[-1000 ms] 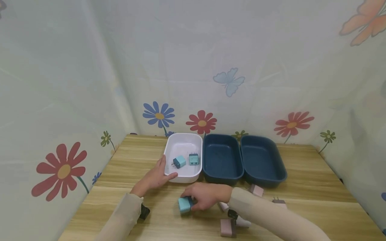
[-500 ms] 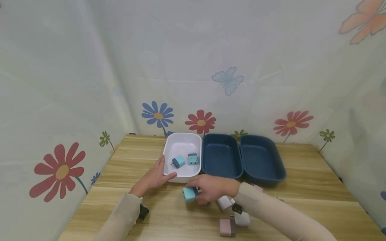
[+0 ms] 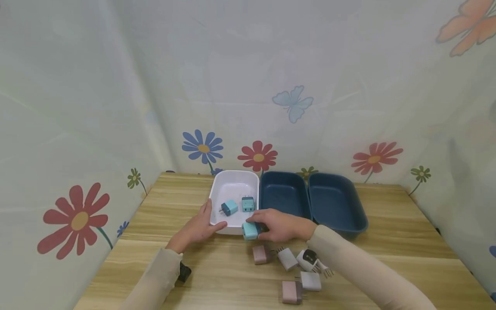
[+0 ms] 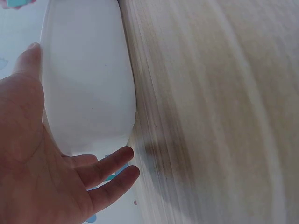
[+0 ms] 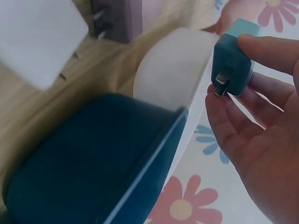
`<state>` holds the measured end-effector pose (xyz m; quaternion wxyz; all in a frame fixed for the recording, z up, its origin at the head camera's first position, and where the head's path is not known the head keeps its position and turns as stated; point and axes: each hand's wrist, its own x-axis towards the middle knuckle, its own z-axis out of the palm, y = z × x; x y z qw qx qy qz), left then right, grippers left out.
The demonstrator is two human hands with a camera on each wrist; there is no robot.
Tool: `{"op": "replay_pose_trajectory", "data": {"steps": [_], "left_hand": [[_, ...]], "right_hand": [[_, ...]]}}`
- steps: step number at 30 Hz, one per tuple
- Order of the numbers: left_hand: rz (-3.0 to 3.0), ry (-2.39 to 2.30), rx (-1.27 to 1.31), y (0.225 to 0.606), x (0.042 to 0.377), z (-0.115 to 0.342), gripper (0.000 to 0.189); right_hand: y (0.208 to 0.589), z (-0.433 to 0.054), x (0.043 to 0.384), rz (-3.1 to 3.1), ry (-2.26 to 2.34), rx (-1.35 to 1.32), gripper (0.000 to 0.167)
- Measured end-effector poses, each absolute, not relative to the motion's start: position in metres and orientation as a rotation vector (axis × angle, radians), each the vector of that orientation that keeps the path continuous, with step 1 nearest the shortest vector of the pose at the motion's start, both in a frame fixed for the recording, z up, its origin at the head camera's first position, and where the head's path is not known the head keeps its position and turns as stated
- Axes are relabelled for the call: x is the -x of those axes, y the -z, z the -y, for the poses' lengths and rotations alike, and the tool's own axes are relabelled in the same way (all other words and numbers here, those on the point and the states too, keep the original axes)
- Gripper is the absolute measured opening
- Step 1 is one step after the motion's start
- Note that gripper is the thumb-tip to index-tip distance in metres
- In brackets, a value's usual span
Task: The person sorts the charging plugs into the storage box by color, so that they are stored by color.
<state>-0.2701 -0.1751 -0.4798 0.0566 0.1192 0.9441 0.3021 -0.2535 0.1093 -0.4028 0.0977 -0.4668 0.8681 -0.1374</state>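
Note:
A teal USB wall charger (image 3: pixel 249 231) is pinched between the thumb and fingers of my right hand (image 3: pixel 280 224), raised just over the near right corner of the white bin (image 3: pixel 235 183). Its metal prongs show in the right wrist view, on the dark teal end of the charger (image 5: pixel 232 65). My left hand (image 3: pixel 196 226) rests on the near left corner of that bin, thumb at the rim and fingers along the side; in the left wrist view the fingers of the hand (image 4: pixel 51 158) look extended and relaxed. Two teal chargers (image 3: pixel 229 208) lie inside the white bin.
Right of the white bin stand two dark blue bins, a middle one (image 3: pixel 284 193) and a far right one (image 3: pixel 336 200). On the wooden table (image 3: pixel 224 280) in front lie loose chargers, among them a pink one (image 3: pixel 290 292) and a white one (image 3: pixel 287 259). A floral curtain (image 3: pixel 325 64) hangs behind.
My right hand has lifted the teal charger off the table and carried it away from me and slightly right, up to the white bin's near edge. My left hand stays in place.

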Motion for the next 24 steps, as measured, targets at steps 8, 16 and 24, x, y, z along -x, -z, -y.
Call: {"op": "replay_pose_trajectory", "data": {"steps": [8,16,24], "left_hand": [[-2.879,-0.896,-0.372,0.480,0.271,0.176,0.105],[-2.865,-0.908,-0.355,0.483,0.272,0.176,0.106],[-2.877,-0.893,-0.362,0.482,0.272,0.175,0.105]], "right_hand": [[0.399,-0.112,0.271,-2.642,0.444,1.357,0.050],[0.401,-0.106,0.284,-2.682,0.474,1.263,0.050],[0.404,-0.099,0.293,-2.702,0.443,1.246,0.049]]}}
